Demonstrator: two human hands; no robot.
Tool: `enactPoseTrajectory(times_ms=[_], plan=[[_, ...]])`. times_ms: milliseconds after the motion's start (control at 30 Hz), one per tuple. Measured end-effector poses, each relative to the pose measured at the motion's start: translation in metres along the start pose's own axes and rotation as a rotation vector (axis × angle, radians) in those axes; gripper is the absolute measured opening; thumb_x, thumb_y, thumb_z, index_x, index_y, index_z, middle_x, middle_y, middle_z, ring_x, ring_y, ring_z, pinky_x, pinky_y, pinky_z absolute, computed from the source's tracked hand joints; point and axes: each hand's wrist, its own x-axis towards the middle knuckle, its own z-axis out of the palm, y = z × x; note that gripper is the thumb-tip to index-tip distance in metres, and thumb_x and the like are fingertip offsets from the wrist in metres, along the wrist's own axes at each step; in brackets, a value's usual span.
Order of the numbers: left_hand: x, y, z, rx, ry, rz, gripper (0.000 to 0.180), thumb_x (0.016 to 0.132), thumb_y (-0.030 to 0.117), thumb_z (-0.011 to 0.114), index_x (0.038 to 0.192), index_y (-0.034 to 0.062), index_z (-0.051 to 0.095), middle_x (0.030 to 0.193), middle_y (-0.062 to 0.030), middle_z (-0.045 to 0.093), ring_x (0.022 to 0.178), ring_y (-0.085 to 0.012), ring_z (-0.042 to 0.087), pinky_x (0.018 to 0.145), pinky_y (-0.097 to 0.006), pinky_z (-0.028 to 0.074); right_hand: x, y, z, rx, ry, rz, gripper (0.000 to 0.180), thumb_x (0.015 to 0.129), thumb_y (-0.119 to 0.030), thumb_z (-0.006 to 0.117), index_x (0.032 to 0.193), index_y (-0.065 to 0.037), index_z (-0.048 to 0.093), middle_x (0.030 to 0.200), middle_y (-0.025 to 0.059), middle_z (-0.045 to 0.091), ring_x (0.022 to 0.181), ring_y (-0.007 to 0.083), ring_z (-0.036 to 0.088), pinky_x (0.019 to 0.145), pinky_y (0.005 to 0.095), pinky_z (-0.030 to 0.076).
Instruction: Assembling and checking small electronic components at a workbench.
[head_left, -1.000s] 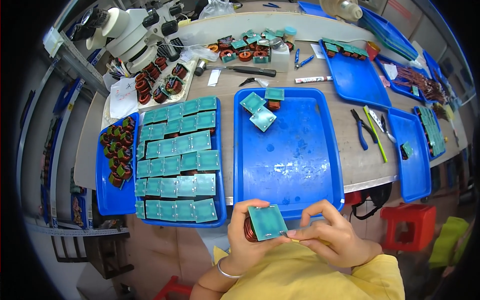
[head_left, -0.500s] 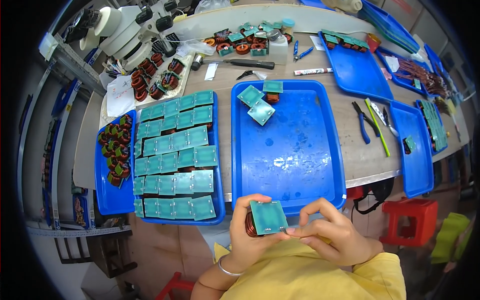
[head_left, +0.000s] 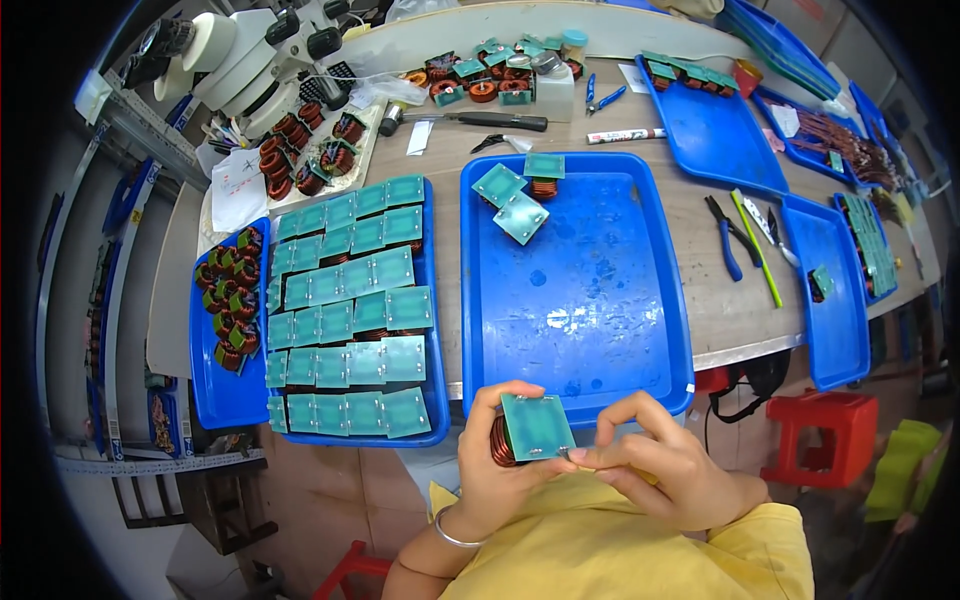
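Note:
My left hand (head_left: 492, 482) grips a toroidal coil with a square green circuit board, just past the near edge of the middle blue tray. The board (head_left: 538, 428) faces up, and the copper winding (head_left: 501, 442) shows below its left side. My right hand (head_left: 672, 466) is closed in a pinch at the board's near right corner, by a small metallic lead or pin; what the fingertips hold is too small to make out. In the middle tray (head_left: 580, 330), three similar coil boards (head_left: 521, 218) lie at the far left.
Rows of coil boards (head_left: 346, 316) fill a blue tray on the left, beside bare coils (head_left: 236, 290) in another. A microscope (head_left: 235, 65) stands at the far left. Pliers (head_left: 727, 240), a green stick (head_left: 757, 250) and a marker (head_left: 625, 136) lie around the middle tray. A red stool (head_left: 820, 440) stands right.
Both hands keep almost the same pose around the coil board. The right fingertips have shifted very slightly at the board's corner, and the whole view has moved a little.

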Motion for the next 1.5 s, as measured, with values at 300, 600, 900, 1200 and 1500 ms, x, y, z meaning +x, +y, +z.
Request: enactPoseTrajectory(times_ms=[300,600,900,1200,1500], plan=[[0.001,0.0,0.002,-0.062,0.0,-0.054,0.061,0.062,0.018,0.08,0.108,0.0047,0.042,0.09,-0.0035,0.051,0.078,-0.0084,0.053,0.067,-0.021,0.045,0.001,-0.001,-0.001,-0.005,0.007,0.052,0.03,0.07,0.006,0.061,0.098,-0.006,0.062,0.091,0.0114,0.047,0.078,0.0192,0.051,0.063,0.026,0.044],[0.002,-0.003,0.0,0.014,0.014,0.01,0.062,0.061,0.019,0.08,0.107,0.0043,0.042,0.089,-0.0038,0.053,0.077,-0.0087,0.054,0.065,-0.021,0.046,-0.001,-0.002,0.002,-0.08,0.028,0.035,0.031,0.071,0.007,0.061,0.1,-0.006,0.062,0.093,0.0116,0.044,0.069,0.0132,0.052,0.055,0.0217,0.043],[0.004,0.012,0.007,-0.164,0.003,-0.165,0.061,0.063,0.021,0.079,0.109,0.0039,0.041,0.09,-0.0032,0.053,0.08,-0.008,0.053,0.069,-0.021,0.044,0.002,-0.001,-0.002,0.005,0.136,-0.009,0.028,0.072,0.006,0.059,0.099,-0.004,0.061,0.095,0.0118,0.046,0.072,0.0131,0.051,0.057,0.0214,0.041],[0.003,0.012,0.009,-0.194,-0.037,-0.125,0.066,0.065,0.033,0.076,0.112,0.0037,0.04,0.093,-0.0029,0.052,0.084,-0.0081,0.051,0.072,-0.022,0.043,0.012,-0.001,-0.007,-0.009,0.013,-0.093,0.027,0.077,-0.001,0.058,0.104,-0.006,0.059,0.096,0.0111,0.043,0.069,0.0222,0.059,0.059,0.0311,0.048],[0.004,0.011,0.003,0.103,-0.017,0.001,0.059,0.065,0.027,0.077,0.108,0.0034,0.044,0.083,-0.0036,0.056,0.075,-0.008,0.054,0.065,-0.021,0.044,0.011,-0.006,-0.006,-0.016,-0.034,-0.003,0.028,0.071,0.004,0.061,0.098,-0.004,0.063,0.093,0.012,0.045,0.082,0.0196,0.052,0.066,0.0269,0.046]])
